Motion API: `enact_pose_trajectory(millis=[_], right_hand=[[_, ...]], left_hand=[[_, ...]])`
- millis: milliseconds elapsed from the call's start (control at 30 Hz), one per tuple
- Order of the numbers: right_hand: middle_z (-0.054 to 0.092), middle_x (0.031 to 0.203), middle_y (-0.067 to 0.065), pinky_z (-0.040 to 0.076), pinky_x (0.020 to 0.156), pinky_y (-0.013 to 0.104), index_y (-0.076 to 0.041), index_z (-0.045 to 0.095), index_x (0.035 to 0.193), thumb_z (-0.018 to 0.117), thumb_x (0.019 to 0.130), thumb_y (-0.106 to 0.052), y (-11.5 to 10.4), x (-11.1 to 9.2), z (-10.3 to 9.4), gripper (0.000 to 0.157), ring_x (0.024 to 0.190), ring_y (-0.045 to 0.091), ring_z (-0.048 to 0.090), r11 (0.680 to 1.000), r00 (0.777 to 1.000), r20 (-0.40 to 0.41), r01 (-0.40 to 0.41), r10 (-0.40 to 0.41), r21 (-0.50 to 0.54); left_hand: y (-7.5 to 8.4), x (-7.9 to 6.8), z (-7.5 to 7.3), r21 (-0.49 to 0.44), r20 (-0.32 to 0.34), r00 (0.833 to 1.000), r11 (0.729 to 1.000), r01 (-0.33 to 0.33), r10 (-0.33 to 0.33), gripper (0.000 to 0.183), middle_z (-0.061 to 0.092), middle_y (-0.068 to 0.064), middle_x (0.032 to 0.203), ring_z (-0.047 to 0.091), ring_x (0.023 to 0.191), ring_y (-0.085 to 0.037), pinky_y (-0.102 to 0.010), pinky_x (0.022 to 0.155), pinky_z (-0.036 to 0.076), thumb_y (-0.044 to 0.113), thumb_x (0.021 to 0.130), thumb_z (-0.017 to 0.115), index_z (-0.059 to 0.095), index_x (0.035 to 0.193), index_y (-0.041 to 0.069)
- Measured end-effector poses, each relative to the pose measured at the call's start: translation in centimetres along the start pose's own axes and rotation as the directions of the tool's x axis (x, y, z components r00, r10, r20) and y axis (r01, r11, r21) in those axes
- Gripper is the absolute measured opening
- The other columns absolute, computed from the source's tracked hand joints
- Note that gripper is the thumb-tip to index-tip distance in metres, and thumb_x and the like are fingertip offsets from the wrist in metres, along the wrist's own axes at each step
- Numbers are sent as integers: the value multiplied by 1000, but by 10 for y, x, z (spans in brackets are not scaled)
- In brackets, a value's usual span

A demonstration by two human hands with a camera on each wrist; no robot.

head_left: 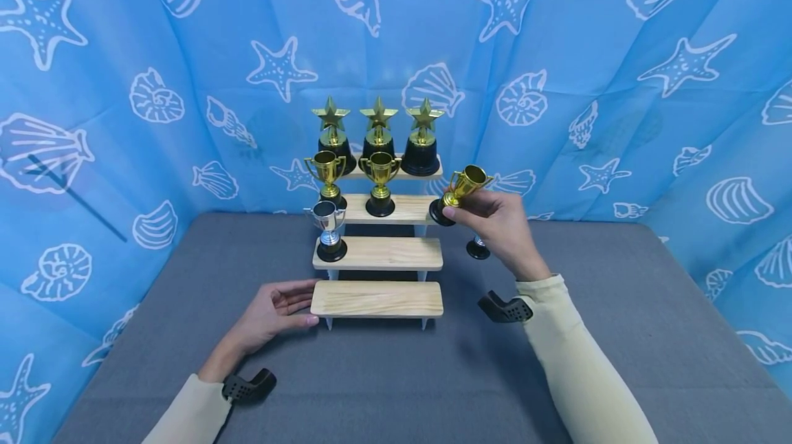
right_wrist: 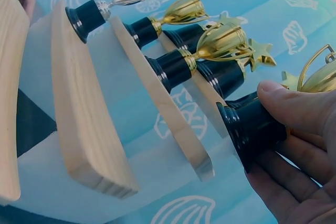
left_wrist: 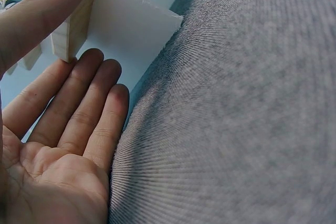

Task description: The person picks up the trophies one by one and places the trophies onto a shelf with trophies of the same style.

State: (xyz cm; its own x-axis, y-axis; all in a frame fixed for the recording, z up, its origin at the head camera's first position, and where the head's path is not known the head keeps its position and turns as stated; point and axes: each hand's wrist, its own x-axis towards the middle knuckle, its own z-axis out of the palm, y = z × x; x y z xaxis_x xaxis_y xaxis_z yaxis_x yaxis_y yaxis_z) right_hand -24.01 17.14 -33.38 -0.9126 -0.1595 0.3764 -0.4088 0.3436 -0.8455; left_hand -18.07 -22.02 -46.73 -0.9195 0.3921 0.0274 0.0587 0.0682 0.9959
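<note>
My right hand (head_left: 498,220) grips a gold trophy cup (head_left: 468,184) by its black base, thumb on one side and fingers on the other. The cup tilts to the right, its base beside the right end of the second-highest shelf (head_left: 405,210). Two more gold cups (right_wrist: 223,38) stand on that shelf, at its left and middle. My left hand (head_left: 281,313) is at the left end of the lowest shelf (head_left: 377,298). In the left wrist view its fingers lie nearly straight, tips right at the board's corner (left_wrist: 68,45), thumb above.
Three star trophies (head_left: 379,129) line the top shelf. A silver cup (head_left: 330,227) stands at the left of the third shelf (head_left: 396,253). Another silver cup (head_left: 478,249) on the grey table (head_left: 247,245) is partly hidden behind my right hand. A blue shell-patterned curtain (head_left: 383,31) hangs behind.
</note>
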Motion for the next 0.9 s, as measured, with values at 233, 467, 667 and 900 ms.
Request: enact_pose_trajectory(millis=[233, 467, 667, 900], right_hand=[[74, 116, 14, 60, 92, 34, -1, 72, 122, 79, 91, -19, 0, 10, 9, 37, 106, 24, 70, 998, 999, 18, -32, 31, 52], [74, 114, 13, 61, 90, 37, -2, 73, 121, 81, 90, -21, 2, 17, 16, 37, 104, 23, 71, 997, 998, 38, -51, 48, 61], [74, 115, 13, 60, 92, 38, -2, 73, 121, 81, 90, -21, 5, 20, 20, 37, 105, 23, 71, 997, 999, 40, -39, 36, 67], [75, 112, 13, 61, 88, 38, -2, 74, 119, 81, 90, -22, 7, 23, 24, 36, 101, 24, 72, 998, 999, 24, -41, 40, 40]], left_hand=[[0, 0, 0, -8, 7, 1000, 1000, -3, 3, 70, 50, -33, 143, 61, 123, -20, -33, 106, 50, 2, 84, 81, 45, 143, -14], [0, 0, 0, -1, 3, 1000, 1000, 0, 0, 70, 50, -33, 143, 62, 123, -19, -32, 105, 50, 1, 84, 81, 45, 143, -14], [0, 0, 0, -5, 6, 1000, 1000, -11, 11, 70, 50, -33, 143, 62, 123, -19, -33, 105, 50, 1, 84, 81, 45, 143, -14], [-1, 0, -1, -16, 10, 1000, 1000, -6, 6, 69, 49, -34, 143, 61, 124, -22, -35, 107, 49, 1, 85, 80, 45, 143, -14]])
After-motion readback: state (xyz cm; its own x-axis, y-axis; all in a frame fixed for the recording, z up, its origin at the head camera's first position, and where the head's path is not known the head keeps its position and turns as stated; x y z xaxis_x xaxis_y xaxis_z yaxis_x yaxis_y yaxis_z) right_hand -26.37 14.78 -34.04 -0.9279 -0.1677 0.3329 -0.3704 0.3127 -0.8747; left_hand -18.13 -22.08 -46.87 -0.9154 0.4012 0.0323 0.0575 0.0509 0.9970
